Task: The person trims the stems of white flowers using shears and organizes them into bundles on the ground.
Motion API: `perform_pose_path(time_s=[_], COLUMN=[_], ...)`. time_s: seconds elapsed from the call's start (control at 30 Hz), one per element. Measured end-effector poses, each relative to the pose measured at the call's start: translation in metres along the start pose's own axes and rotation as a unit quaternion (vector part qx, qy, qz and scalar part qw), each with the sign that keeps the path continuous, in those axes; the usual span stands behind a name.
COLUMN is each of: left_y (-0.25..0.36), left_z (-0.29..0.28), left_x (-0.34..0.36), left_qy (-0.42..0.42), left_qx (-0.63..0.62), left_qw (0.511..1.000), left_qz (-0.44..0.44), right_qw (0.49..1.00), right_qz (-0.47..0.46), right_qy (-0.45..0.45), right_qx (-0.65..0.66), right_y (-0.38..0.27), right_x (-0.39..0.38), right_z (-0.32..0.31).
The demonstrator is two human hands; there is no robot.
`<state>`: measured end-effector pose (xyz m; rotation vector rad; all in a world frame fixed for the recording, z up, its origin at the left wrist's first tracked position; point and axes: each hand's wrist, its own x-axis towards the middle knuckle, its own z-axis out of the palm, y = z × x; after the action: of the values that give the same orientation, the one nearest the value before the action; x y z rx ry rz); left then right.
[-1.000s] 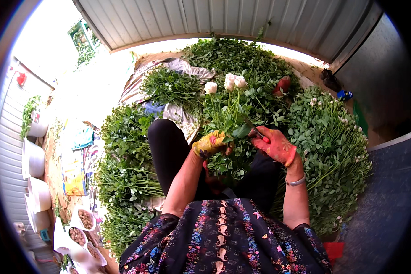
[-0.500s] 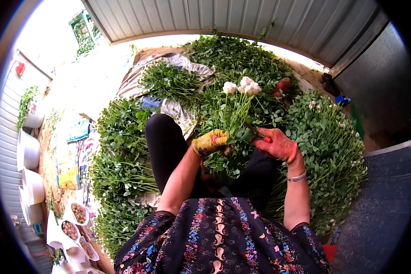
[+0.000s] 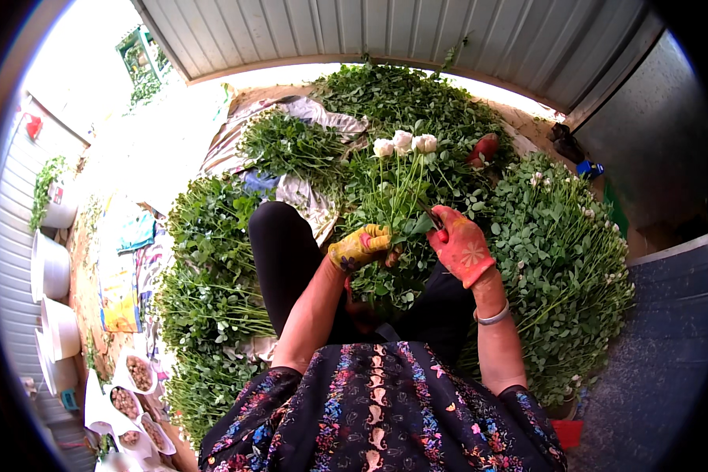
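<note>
Three white blooms (image 3: pixel 403 142) top a bunch of green stems (image 3: pixel 402 189), pretty much mid-scene, just past the person's lap. Left hand (image 3: pixel 359 247), in a patterned yellow glove, has its grip closed around the lower part of the bunch, so the flowers point toward the far side. Right hand (image 3: pixel 462 245) is in an orange-red glove with a pale flower print, its grip wrapped around a red-handled tool (image 3: pixel 442 235). The tool's dark tip is right by the bunch, can't tell if it's touching. Bracelet (image 3: pixel 493 315) on that wrist btw. Greenery everywhere: a big right-hand pile (image 3: pixel 562 267) with little whitish buds, a left-hand pile (image 3: pixel 212 275), plus a far pile (image 3: pixel 417 102). Way over left, white tubs (image 3: pixel 51 267) sit along a ridged wall (image 3: pixel 14 212).
</note>
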<state>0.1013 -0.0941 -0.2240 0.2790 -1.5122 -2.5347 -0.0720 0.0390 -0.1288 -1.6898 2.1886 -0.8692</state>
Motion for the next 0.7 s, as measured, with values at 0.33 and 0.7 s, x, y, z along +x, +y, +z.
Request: perform_pose_path(time_s=[0.33,0.7], left_y=[-0.001,0.008], left_z=[-0.004,-0.008], left_x=[-0.001,0.011], left_qy=[-0.012,0.167], left_qx=[0.019,-0.124], left_qw=[1.000,0.975], left_qz=[-0.016,0.077], right_qw=[0.998,0.981], right_qz=[-0.014,0.080], right_qy=[0.052,0.093], right_qx=[-0.034,0.149], right_y=[0.000,0.007], right_x=[-0.005,-0.008], right_z=[0.006,0.020])
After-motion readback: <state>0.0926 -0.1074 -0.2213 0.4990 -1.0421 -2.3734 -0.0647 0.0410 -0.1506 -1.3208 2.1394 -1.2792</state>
